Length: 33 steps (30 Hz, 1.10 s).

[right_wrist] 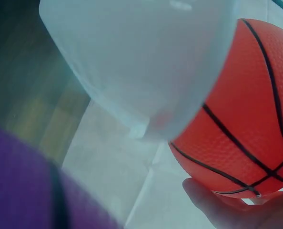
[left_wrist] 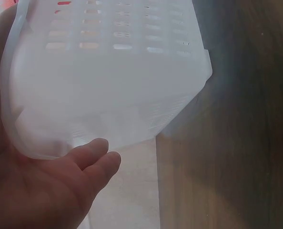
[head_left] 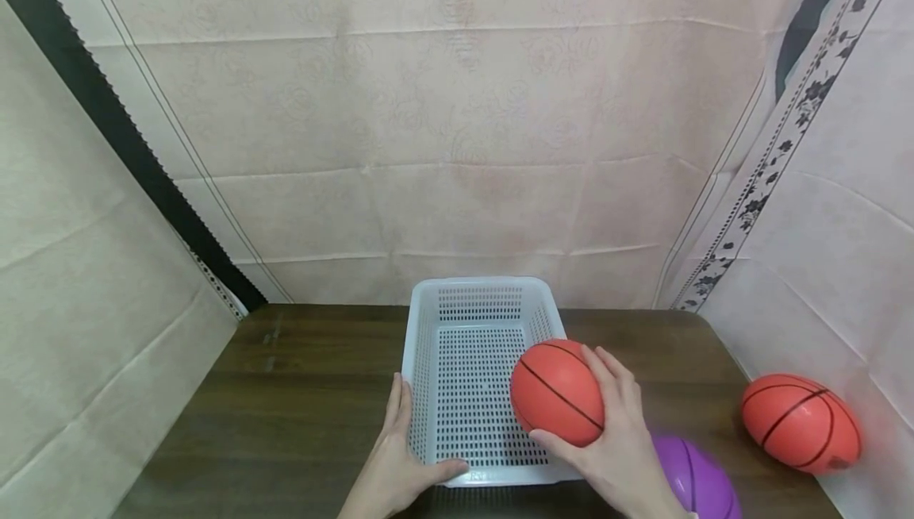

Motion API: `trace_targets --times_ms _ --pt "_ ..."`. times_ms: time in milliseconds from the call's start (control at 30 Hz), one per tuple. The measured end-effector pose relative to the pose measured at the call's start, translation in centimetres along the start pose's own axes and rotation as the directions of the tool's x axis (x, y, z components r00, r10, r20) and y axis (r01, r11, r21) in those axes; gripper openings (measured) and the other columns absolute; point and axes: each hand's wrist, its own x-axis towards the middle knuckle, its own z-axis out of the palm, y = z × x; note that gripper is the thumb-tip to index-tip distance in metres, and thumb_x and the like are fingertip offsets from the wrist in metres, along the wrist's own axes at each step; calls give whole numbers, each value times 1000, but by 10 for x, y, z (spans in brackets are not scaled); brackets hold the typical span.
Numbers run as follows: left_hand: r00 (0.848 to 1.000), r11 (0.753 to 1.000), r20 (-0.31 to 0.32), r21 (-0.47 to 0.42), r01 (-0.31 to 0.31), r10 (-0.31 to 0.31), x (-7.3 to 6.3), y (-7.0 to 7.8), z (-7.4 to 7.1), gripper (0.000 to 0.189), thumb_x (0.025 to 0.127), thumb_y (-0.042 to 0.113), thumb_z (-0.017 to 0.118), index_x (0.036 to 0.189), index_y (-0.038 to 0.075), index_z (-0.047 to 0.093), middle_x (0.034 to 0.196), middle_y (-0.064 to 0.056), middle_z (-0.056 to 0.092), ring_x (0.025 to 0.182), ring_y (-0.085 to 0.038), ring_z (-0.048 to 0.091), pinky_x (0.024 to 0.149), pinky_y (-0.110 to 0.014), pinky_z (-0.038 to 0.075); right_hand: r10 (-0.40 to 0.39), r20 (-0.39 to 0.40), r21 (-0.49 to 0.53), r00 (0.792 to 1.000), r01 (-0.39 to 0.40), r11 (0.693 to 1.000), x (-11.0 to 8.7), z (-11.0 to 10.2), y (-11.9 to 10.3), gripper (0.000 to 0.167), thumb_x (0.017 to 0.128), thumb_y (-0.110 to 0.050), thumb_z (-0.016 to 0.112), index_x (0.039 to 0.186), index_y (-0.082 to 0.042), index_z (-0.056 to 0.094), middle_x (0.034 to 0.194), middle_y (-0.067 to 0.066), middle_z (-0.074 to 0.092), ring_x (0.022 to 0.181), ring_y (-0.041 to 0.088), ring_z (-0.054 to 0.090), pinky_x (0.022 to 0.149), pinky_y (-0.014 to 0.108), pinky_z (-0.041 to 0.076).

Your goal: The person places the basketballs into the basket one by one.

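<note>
A white perforated plastic basket (head_left: 493,475) sits on the dark wooden table, with slotted walls and floor. My left hand (head_left: 400,455) holds its near left corner, thumb over the front rim and fingers along the outer left wall. In the left wrist view, fingers (left_wrist: 106,164) show against the basket's outer wall (left_wrist: 108,86). With my right hand (head_left: 614,432) I grip an orange-red toy basketball (head_left: 553,392) over the basket's right side. The right wrist view shows this ball (right_wrist: 246,114) beside the basket corner (right_wrist: 132,62), a fingertip under it.
A purple ball (head_left: 693,475) lies on the table, partly behind my right wrist. Farther right, a second orange-red basketball (head_left: 800,424) rests near the right-hand cloth. Pale cloth (head_left: 464,146) hangs behind and on both sides of the wooden table (head_left: 300,416).
</note>
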Motion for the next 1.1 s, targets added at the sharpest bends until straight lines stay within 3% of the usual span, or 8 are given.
trace_targets --times_ms 367,600,867,1100 --pt "1000 1000 1 -11 17 -17 2 -1 1 137 58 69 81 157 11 6 162 4 -10 142 -39 23 102 -60 37 -70 86 -37 994 74 997 -1 26 0 112 56 -68 82 150 -41 28 151 -2 26 126 24 33 76 56 53" --pt "1000 999 6 -32 30 -30 1 -1 1 135 59 67 82 156 10 8 163 3 -9 141 -41 25 100 -60 39 -143 96 -92 985 152 984 -1 37 1 109 58 -70 81 150 -34 33 153 -2 27 128 25 34 86 59 46" --pt "1000 999 9 -31 9 -9 0 0 0 134 60 65 83 157 12 6 163 2 -9 140 -43 26 98 -61 40 -108 81 -68 991 113 991 1 21 -1 95 73 -57 79 151 -34 30 158 2 20 138 34 25 93 75 29" --pt "1000 1000 18 -18 10 -9 1 0 -1 136 59 68 81 157 11 6 163 -1 -7 140 -41 26 99 -59 40 -72 -37 -35 997 71 997 4 -9 17 101 73 -39 84 154 -28 25 159 4 16 139 39 21 98 77 19"
